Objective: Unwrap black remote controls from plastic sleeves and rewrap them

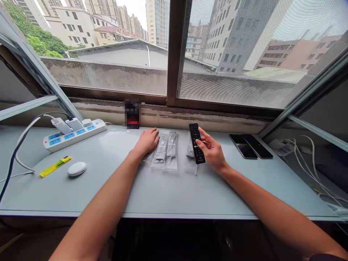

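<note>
In my right hand (214, 150) is a black remote control (196, 145), held nearly upright with the thumb on its buttons and the fingers along its right edge. Partly hidden behind the remote, a clear plastic bag (191, 167) lies on the table. My left hand (148, 140) rests palm down, fingers stretched forward, at the left of a row of bagged items. Two long, slim pieces in clear bags, a left one (161, 150) and a right one (171, 148), lie just beside its fingers. Another clear bag (146, 159) shows partly under that hand.
A white power strip (78, 137) with plugs and cables stands at the back left. Nearer lie a yellow packet (55, 166) and a white oval case (77, 169). A blurred dark box (132, 114) stands by the window. Two dark phones (250, 146) lie at right, near loose white cables (310, 165).
</note>
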### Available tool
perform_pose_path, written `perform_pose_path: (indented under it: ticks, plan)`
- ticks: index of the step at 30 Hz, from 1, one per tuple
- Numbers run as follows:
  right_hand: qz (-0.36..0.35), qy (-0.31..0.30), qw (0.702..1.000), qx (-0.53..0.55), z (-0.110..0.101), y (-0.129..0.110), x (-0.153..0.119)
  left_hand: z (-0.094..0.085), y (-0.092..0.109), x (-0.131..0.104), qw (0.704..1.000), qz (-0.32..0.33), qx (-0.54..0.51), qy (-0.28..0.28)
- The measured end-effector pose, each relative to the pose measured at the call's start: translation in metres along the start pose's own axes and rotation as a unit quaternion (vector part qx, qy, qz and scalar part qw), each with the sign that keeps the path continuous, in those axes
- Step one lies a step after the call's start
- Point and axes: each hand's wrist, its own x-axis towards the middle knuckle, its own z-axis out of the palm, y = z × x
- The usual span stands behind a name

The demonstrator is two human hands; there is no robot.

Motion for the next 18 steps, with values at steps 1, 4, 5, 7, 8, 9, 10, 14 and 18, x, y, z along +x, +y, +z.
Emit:
perform_pose_path:
  ticks: [1, 4, 5, 7, 8, 9, 10, 14, 18]
  plan:
    - [0.024, -0.009, 1.0, 0.003, 0.0, 0.001, 0.001, 0.0, 0.0, 0.0, 1.0, 0.0, 0.004, -0.002]
    - [0.044, -0.042, 0.997, -0.04, -0.002, 0.008, 0.004, -0.002, 0.002, 0.0, 1.0, -0.004, 0.022, -0.014]
    - [0.031, -0.059, 0.995, -0.071, -0.002, 0.011, 0.004, -0.003, 0.003, -0.001, 0.999, -0.005, 0.027, -0.018]
    - [-0.014, -0.095, 0.984, -0.15, -0.004, 0.018, 0.006, -0.004, 0.004, -0.001, 0.999, -0.007, 0.035, -0.023]
    - [-0.04, -0.11, 0.975, -0.188, -0.005, 0.022, 0.006, -0.004, 0.005, -0.001, 0.999, -0.008, 0.036, -0.022]
    - [-0.063, -0.126, 0.965, -0.221, -0.005, 0.025, 0.007, -0.004, 0.005, -0.001, 0.999, -0.008, 0.037, -0.021]
    - [-0.083, -0.142, 0.955, -0.248, -0.005, 0.028, 0.007, -0.005, 0.006, -0.001, 0.999, -0.01, 0.037, -0.019]
    - [-0.113, -0.186, 0.925, -0.311, -0.005, 0.038, 0.009, -0.005, 0.007, -0.002, 0.999, -0.011, 0.039, -0.017]
    - [-0.119, -0.191, 0.913, -0.34, -0.005, 0.042, 0.009, -0.004, 0.007, -0.001, 0.999, -0.004, 0.041, -0.012]
